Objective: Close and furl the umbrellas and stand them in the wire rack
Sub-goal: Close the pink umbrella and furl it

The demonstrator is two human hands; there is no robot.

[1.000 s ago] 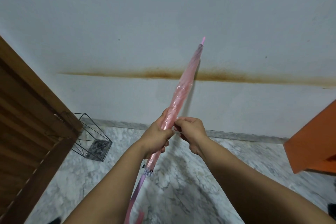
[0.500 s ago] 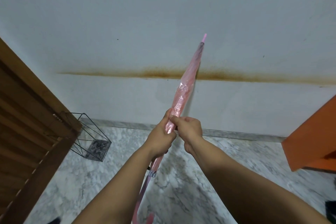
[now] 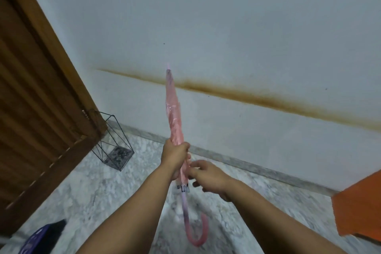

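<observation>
A furled pink umbrella (image 3: pixel 174 113) points up toward the wall, its hooked pink handle (image 3: pixel 195 233) hanging low between my arms. My left hand (image 3: pixel 175 155) grips the folded canopy near its lower end. Just to the right, my right hand (image 3: pixel 203 175) pinches the canopy's bottom edge with curled fingers; blur hides exactly what it pinches. The black wire rack (image 3: pixel 112 142) stands empty on the marble floor by the door, left of the umbrella and apart from both hands.
A brown louvred wooden door (image 3: pixel 37 97) fills the left side. An orange object (image 3: pixel 358 206) juts in at the right. A dark blue item (image 3: pixel 41 237) lies at the bottom left on the marble floor (image 3: pixel 86 198). The white wall has a rusty stain.
The view tilted and shifted, so the rack sits closer to centre. The umbrella swung more upright and its handle came into view. My right hand slid lower on the canopy.
</observation>
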